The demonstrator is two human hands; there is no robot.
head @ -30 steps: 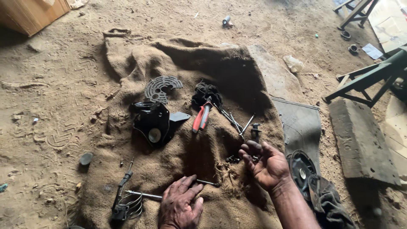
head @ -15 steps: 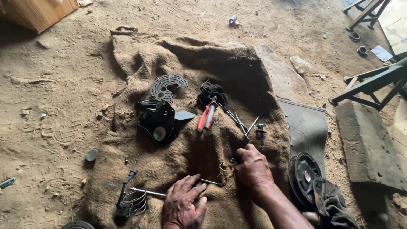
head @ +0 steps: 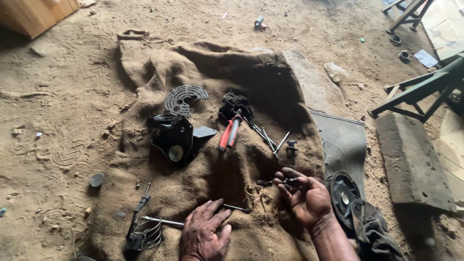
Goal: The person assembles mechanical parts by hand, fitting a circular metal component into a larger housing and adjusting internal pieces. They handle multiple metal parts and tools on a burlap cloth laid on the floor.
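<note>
My left hand (head: 205,234) lies flat, fingers spread, on a burlap sack (head: 227,159) spread on the dirt floor; its fingertips touch a thin metal rod (head: 236,208). My right hand (head: 304,195) is turned palm up just above the sack, with small dark metal parts (head: 291,181) resting in its cupped fingers. Beyond the hands lie red-handled pliers (head: 229,133), several long bolts (head: 268,140), a black motor housing (head: 175,139) and a round slotted metal plate (head: 182,98).
A wire spring with a rod (head: 145,227) lies at the sack's near left. A black pulley wheel (head: 344,197) and dark rag sit to the right. A stone block (head: 411,162), a green metal frame (head: 425,89) and a wooden box (head: 36,14) ring the area.
My right hand was palm down on the sack half a second ago; it has turned palm up with small parts in it. My left hand has stayed put.
</note>
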